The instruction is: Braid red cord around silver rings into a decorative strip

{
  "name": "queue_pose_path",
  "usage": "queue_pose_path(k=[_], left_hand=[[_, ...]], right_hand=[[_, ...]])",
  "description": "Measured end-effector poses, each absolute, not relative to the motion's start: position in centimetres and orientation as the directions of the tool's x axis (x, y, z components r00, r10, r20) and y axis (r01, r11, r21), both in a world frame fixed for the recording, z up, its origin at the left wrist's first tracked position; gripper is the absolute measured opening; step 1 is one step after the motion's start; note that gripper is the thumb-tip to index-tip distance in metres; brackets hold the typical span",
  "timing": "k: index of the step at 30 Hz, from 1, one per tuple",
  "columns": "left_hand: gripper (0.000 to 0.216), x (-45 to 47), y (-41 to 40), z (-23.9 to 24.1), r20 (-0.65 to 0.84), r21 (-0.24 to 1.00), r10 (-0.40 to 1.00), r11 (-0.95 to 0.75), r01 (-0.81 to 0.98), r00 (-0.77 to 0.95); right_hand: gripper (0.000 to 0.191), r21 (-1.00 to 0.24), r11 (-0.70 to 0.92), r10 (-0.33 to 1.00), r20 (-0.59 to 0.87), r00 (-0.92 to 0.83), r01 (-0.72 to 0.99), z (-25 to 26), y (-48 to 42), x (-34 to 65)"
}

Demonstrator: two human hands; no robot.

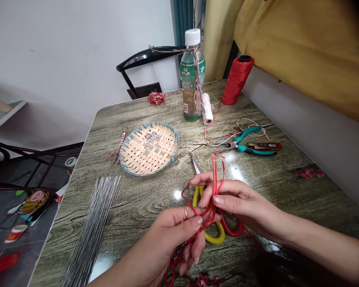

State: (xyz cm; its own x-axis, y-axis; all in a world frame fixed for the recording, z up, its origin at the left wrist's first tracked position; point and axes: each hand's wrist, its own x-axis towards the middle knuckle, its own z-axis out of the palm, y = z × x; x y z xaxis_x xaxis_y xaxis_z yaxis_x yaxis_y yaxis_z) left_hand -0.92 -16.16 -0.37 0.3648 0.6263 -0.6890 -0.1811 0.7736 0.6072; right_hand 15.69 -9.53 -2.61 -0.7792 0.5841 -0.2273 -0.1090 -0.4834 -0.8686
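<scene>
Red cord (214, 175) runs between my two hands, its loose ends sticking up past the right fingers. My left hand (179, 231) pinches the lower strands between thumb and fingers; a knotted red length hangs below the palm, partly hidden. With thumb against fingers, my right hand (236, 195) grips the upper strands. Under both hands lie scissors with one yellow handle (217, 235) and one red handle (235, 228), their blade (196, 164) pointing away from me. Teal-handled pliers (248, 133) rest on the table beyond the right hand.
A woven basket (137, 159) holds small clear beads. Thin metal wires (92, 227) lie bundled at left. Farther back stand a bottle (190, 91), a red thread spool (237, 79) and a white string roll (207, 107). Red scraps (156, 98) lie near the table's far edge.
</scene>
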Motion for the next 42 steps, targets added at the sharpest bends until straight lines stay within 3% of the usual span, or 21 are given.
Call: queue_pose_path(k=[5,13,17,23,26,35,42], left_hand=[[0.030,-1.1,-16.3,-0.7,-0.696,0.592,0.621,0.780,-0.202,0.361],[0.029,-1.4,-16.3,-0.8,-0.699,0.606,0.609,0.783,-0.141,0.375],[0.028,-1.4,-16.2,-0.7,-0.692,0.628,0.623,0.768,-0.121,0.363],[0.028,-1.3,-16.1,-0.6,-0.689,0.635,0.633,0.762,-0.126,0.353],[0.029,-1.1,-16.2,-0.5,-0.672,0.624,0.650,0.755,-0.202,0.356],[0.017,-0.9,-16.1,-0.6,-0.665,0.582,0.666,0.746,-0.325,0.338],[0.017,-0.6,-16.1,-0.5,-0.695,0.613,0.699,0.698,-0.371,0.167]], right_hand=[[0.016,-0.918,-0.391,0.665,-0.230,-0.710,-0.070,-3.0,-9.9,15.5],[0.024,-0.922,-0.379,0.678,-0.332,-0.655,0.075,-3.0,-10.0,15.5],[0.032,-0.905,-0.392,0.582,-0.384,-0.717,0.166,-3.1,-10.7,15.8],[0.029,-0.971,0.069,0.712,-0.112,-0.693,0.228,-2.8,-10.7,15.7],[0.025,-0.958,0.162,0.728,-0.046,-0.684,0.237,-2.7,-10.5,15.8],[0.023,-0.980,0.159,0.692,0.026,-0.722,0.117,-2.9,-10.3,16.4],[0.022,-0.988,0.100,0.712,-0.012,-0.702,0.119,-3.2,-10.3,16.5]])
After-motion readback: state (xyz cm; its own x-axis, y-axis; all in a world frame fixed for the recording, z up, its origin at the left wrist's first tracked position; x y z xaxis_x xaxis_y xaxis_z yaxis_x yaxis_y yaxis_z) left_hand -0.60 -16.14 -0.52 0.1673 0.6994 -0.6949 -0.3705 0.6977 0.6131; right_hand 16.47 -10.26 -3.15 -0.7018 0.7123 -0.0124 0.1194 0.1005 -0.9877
